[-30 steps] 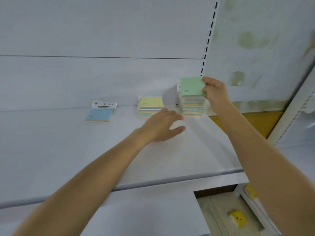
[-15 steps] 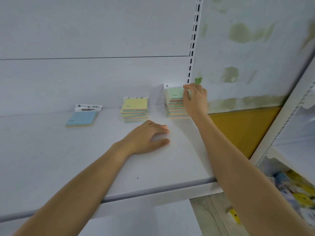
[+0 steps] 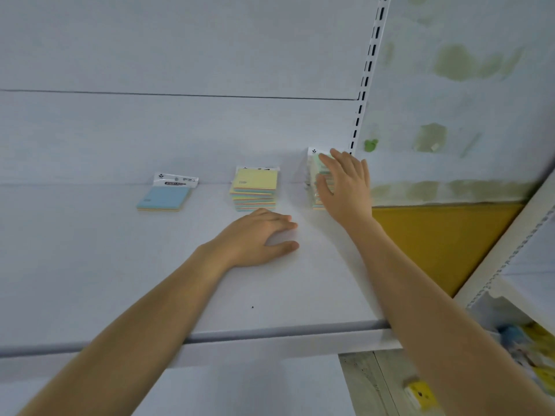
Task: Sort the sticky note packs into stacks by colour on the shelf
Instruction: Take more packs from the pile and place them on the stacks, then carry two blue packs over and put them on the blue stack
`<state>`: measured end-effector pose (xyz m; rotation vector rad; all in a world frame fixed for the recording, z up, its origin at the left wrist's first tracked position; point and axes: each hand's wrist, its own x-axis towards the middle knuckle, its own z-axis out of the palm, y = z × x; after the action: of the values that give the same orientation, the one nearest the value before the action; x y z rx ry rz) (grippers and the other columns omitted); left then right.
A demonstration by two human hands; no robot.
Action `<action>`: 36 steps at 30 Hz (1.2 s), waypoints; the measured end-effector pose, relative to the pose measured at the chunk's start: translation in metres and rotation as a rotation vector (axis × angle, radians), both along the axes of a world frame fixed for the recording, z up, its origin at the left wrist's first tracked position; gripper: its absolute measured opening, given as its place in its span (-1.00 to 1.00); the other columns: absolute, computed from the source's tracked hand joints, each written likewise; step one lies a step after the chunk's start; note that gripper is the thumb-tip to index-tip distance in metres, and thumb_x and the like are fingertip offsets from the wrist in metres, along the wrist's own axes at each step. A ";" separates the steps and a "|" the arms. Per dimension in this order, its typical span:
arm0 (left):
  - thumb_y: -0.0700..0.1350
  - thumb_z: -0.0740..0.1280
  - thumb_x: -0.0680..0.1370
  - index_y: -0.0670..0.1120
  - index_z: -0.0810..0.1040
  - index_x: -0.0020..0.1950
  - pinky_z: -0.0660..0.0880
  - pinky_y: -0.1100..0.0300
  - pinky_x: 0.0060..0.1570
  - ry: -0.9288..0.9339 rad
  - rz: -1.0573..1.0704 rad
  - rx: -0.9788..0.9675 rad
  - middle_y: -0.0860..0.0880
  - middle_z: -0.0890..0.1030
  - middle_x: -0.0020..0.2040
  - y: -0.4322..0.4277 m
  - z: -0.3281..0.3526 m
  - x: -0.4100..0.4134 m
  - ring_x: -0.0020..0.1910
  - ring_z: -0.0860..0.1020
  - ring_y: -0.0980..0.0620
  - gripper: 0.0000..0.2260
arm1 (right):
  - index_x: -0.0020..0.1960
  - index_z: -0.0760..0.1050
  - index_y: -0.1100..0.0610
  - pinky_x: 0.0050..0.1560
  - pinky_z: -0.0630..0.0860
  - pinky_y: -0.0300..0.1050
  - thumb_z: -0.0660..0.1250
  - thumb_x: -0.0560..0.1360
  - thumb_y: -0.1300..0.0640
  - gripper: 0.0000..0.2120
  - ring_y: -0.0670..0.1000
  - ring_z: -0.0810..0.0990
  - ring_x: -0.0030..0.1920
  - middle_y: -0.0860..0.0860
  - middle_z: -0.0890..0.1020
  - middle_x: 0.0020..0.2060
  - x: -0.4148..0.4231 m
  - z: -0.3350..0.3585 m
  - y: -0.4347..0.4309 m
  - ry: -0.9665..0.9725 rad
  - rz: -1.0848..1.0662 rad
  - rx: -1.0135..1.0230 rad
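Three piles of sticky note packs stand along the back of the white shelf (image 3: 120,280). A single blue pack (image 3: 163,199) lies at the left. In the middle is a stack topped by a yellow pack (image 3: 255,183). At the right, a taller stack topped by a green pack (image 3: 313,175) is mostly hidden behind my right hand (image 3: 345,187), which lies against its top and front with fingers stretched out. My left hand (image 3: 258,235) rests palm down on the shelf just in front of the yellow stack, holding nothing.
A slotted upright (image 3: 365,85) rises right behind the green stack, beside a stained wall (image 3: 465,115) and a yellow panel (image 3: 435,235). The shelf's front edge (image 3: 270,334) runs below my forearms. Another shelf unit (image 3: 525,250) stands at the right.
My right hand lowered the green pack onto the right stack and now lies spread over it. My left hand slid slightly nearer and settled flat on the shelf.
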<state>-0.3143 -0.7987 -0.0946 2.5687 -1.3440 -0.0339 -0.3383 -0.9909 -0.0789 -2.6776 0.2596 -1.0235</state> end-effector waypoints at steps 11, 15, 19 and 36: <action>0.19 0.13 0.55 0.07 0.35 0.40 0.27 0.11 0.40 -0.120 0.179 0.082 0.10 0.38 0.44 0.127 0.026 0.024 0.42 0.30 0.02 -0.55 | 0.24 0.50 0.17 0.40 0.21 0.16 0.02 0.45 -0.02 -0.50 0.20 0.48 0.30 0.16 0.54 0.27 0.027 0.011 0.122 0.127 0.316 -0.279; 0.18 0.08 0.57 0.08 0.31 0.42 0.28 0.08 0.39 -0.143 0.314 0.142 0.06 0.33 0.47 0.215 0.027 0.034 0.44 0.27 0.00 -0.55 | 0.41 0.31 0.10 0.49 -0.02 0.00 0.12 0.56 0.07 -0.58 0.06 0.27 0.45 0.06 0.35 0.43 0.045 0.010 0.207 0.239 0.393 -0.318; 0.16 0.01 0.60 0.05 0.25 0.46 0.21 0.09 0.40 -0.179 0.446 0.174 0.03 0.28 0.50 0.311 0.026 0.048 0.47 0.23 -0.02 -0.54 | 0.44 0.23 0.07 0.48 -0.01 -0.07 0.09 0.59 0.04 -0.57 0.06 0.25 0.45 0.04 0.32 0.44 0.068 0.003 0.301 0.377 0.449 -0.341; 0.03 0.03 0.57 -0.13 0.46 0.28 0.36 -0.09 0.27 -0.093 0.928 -0.023 -0.22 0.49 0.29 0.632 0.021 0.163 0.29 0.41 -0.21 -0.59 | 0.38 0.33 0.03 0.36 0.27 -0.04 0.10 0.58 -0.03 -0.61 0.08 0.36 0.36 0.09 0.42 0.33 0.212 -0.003 0.601 0.493 0.767 -0.147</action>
<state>-0.1508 -0.1665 -0.0740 2.9244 -0.0689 0.2610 -0.1258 -0.3899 -0.0823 -2.7176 -0.7287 -0.1546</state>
